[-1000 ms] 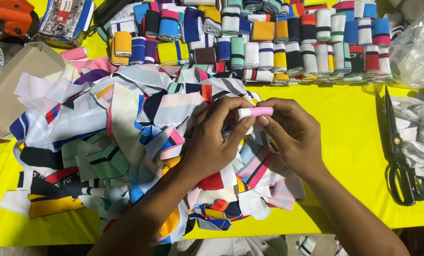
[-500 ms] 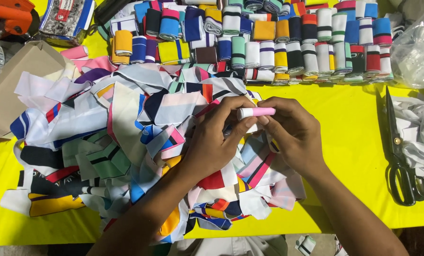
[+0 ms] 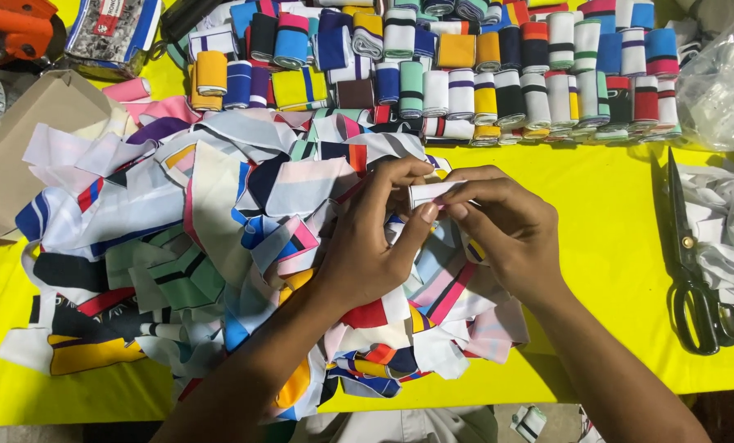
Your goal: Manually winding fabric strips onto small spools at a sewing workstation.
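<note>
Both hands meet above the middle of the yellow tabletop [image 3: 613, 246], pinched together on a small white fabric strip [image 3: 434, 192]. The left hand [image 3: 375, 238] grips its near end, thumb tip pressed up from below; the right hand [image 3: 506, 226] clamps the other end between thumb and forefinger. The strip's long axis runs roughly left to right, tilted slightly, level between the two hands, neither one nearer than the other. Directly beneath lies a loose heap of coloured fabric offcuts [image 3: 219, 246], spreading toward the left edge. Along the far edge stand rows of rolled striped bands [image 3: 465, 74]. Black scissors [image 3: 691, 262] lie near the right edge, well apart from the right hand, and a cardboard box [image 3: 31, 139] sits at the far left corner.
</note>
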